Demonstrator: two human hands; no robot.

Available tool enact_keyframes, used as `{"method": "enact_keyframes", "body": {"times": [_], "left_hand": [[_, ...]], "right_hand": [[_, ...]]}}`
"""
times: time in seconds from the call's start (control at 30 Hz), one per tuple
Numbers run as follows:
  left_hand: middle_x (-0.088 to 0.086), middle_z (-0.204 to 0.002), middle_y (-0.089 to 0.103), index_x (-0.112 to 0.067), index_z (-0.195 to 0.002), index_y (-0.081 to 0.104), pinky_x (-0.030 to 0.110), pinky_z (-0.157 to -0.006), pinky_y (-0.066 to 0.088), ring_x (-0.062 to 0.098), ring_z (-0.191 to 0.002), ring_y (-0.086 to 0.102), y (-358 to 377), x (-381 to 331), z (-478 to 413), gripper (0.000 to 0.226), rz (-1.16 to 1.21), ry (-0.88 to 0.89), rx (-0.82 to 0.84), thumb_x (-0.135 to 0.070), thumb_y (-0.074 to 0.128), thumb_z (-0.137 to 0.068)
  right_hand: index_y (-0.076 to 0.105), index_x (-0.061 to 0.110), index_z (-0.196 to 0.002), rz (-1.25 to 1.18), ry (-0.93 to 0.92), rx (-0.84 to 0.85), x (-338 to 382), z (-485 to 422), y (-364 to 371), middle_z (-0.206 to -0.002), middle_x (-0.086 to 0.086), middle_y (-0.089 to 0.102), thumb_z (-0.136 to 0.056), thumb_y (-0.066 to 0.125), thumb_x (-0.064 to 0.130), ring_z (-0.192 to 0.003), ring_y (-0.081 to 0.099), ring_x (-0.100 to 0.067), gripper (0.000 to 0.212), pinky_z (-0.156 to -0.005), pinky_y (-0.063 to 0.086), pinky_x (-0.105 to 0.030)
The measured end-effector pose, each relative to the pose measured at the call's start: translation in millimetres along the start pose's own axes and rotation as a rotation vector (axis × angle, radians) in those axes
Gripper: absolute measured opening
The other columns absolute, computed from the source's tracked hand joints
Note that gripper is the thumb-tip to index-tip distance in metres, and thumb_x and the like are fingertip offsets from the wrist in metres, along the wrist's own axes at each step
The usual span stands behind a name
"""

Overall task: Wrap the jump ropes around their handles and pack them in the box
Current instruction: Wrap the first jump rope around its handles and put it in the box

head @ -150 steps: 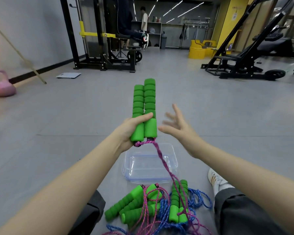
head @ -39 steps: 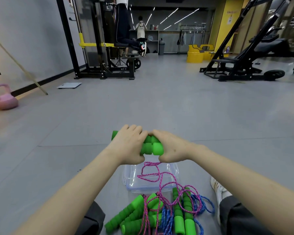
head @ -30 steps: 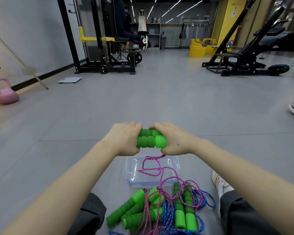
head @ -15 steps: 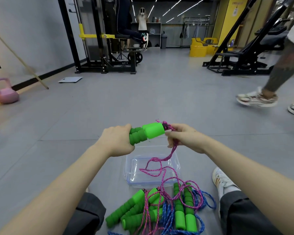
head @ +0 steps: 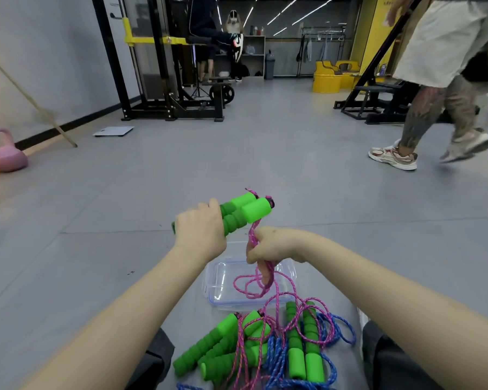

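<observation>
My left hand (head: pixel 199 230) grips two green foam handles (head: pixel 247 211) side by side, their rope ends pointing up and to the right. A pink rope (head: pixel 252 235) runs down from those ends into my right hand (head: pixel 268 244), which is closed around it just below the handles. The rest of that rope (head: pixel 276 294) hangs in loose loops over a clear plastic box (head: pixel 217 280) on the floor. In front of my knees lies a pile of more green-handled ropes (head: pixel 265 347), pink and blue, tangled together.
A person in light shorts and sneakers (head: pixel 393 157) walks past at the right. A pink kettlebell (head: pixel 3 156) sits at the left wall. A black weight rack (head: pixel 166 80) and an incline machine (head: pixel 378 99) stand further back on the grey floor.
My right hand dropped from the handles' tip to below them, sliding along the pink rope. The handles tilted up more. The walking person came further into view at the right.
</observation>
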State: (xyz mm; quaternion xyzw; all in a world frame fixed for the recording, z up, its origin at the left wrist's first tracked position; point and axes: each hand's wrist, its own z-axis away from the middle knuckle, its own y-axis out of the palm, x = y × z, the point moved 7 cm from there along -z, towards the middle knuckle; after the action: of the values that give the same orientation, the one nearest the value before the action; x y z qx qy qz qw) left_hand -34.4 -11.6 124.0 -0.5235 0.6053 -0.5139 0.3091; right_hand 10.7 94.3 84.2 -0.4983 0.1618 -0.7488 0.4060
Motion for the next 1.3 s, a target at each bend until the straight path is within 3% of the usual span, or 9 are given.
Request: {"method": "enact_keyframes", "body": {"times": [0.17,0.3,0.6,0.73,0.87,1.0,1.07,1.17,1.3], "left_hand": [[0.002,-0.099,0.055,-0.017,-0.102,0.041,0.029,-0.057,0.024,0.021,-0.087,0.057,3,-5,5,0.028,-0.217,0.163,-0.047,-0.013,0.057,-0.079],[0.002,-0.058,0.051,-0.017,-0.068,0.053,0.029,-0.051,0.021,0.021,-0.049,0.049,-1,-23,16,0.03,-0.252,0.511,-0.256,-0.003,0.062,-0.042],[0.002,-0.065,0.048,-0.014,-0.077,0.051,0.03,-0.055,0.027,0.024,-0.054,0.046,-25,-25,28,0.017,-0.066,0.717,-0.56,-0.01,0.046,-0.061],[0.002,-0.07,0.053,-0.013,-0.082,0.057,0.032,-0.057,0.032,0.025,-0.058,0.05,-32,-25,30,0.022,0.018,0.772,-0.562,-0.016,0.043,-0.065],[0.003,-0.074,0.055,-0.014,-0.096,0.046,0.033,-0.06,0.034,0.024,-0.063,0.051,-39,-35,39,0.029,0.129,0.873,-0.583,-0.024,0.048,-0.069],[0.004,-0.074,0.057,-0.015,-0.097,0.045,0.032,-0.061,0.033,0.024,-0.063,0.052,-49,-40,43,0.032,0.298,0.852,-0.598,-0.028,0.047,-0.068],[0.003,-0.075,0.059,-0.017,-0.097,0.045,0.03,-0.061,0.034,0.022,-0.065,0.051,-56,-36,40,0.032,0.423,0.77,-0.604,-0.029,0.048,-0.067],[0.0,-0.077,0.063,-0.02,-0.101,0.047,0.028,-0.057,0.041,0.024,-0.067,0.06,-58,-23,25,0.039,0.48,0.563,-0.569,-0.034,0.047,-0.065],[0.002,-0.067,0.057,-0.018,-0.102,0.058,0.028,-0.049,0.032,0.029,-0.059,0.061,-41,-10,9,0.039,0.334,0.303,-0.496,-0.028,0.051,-0.065]], "right_hand": [[0.061,0.004,-0.101,0.17,-0.053,0.006,8,19,-14,-0.063,-0.005,0.046,-0.084,0.052,0.004,-0.044,0.047,-0.015,0.019,-0.05,0.049,-0.023],[0.065,0.015,-0.081,0.277,-0.289,-0.272,24,26,-45,-0.058,0.004,0.048,-0.081,0.054,0.004,-0.051,0.043,-0.006,0.015,-0.051,0.035,-0.014],[0.055,0.017,-0.09,0.317,-0.396,-0.48,11,33,-72,-0.061,0.009,0.048,-0.088,0.049,0.011,-0.061,0.043,-0.013,0.009,-0.062,0.035,-0.029],[0.054,0.021,-0.095,0.367,-0.412,-0.368,17,33,-65,-0.082,-0.002,0.059,-0.097,0.041,0.021,-0.081,0.053,-0.021,0.014,-0.076,0.043,-0.034],[0.055,0.022,-0.082,0.205,-0.396,-0.21,19,25,-47,-0.073,0.013,0.051,-0.095,0.046,0.012,-0.066,0.048,0.008,0.019,-0.071,0.039,-0.022],[0.059,0.003,-0.106,0.111,-0.354,-0.271,-1,21,-42,-0.074,0.009,0.066,-0.094,0.041,0.007,-0.065,0.057,0.007,0.021,-0.094,0.047,-0.022],[0.057,0.009,-0.098,0.247,-0.231,-0.325,-16,19,-34,-0.068,0.008,0.069,-0.096,0.037,-0.004,-0.059,0.056,0.008,0.024,-0.086,0.047,-0.017],[0.061,0.007,-0.091,0.236,-0.208,-0.289,-16,18,-16,-0.076,-0.005,0.059,-0.098,0.043,0.025,-0.067,0.051,-0.014,0.027,-0.066,0.044,-0.026],[0.04,0.018,-0.077,0.301,-0.147,-0.314,-5,1,-6,-0.083,-0.005,0.048,-0.095,0.043,0.031,-0.079,0.045,-0.021,0.022,-0.072,0.038,-0.034]]}}
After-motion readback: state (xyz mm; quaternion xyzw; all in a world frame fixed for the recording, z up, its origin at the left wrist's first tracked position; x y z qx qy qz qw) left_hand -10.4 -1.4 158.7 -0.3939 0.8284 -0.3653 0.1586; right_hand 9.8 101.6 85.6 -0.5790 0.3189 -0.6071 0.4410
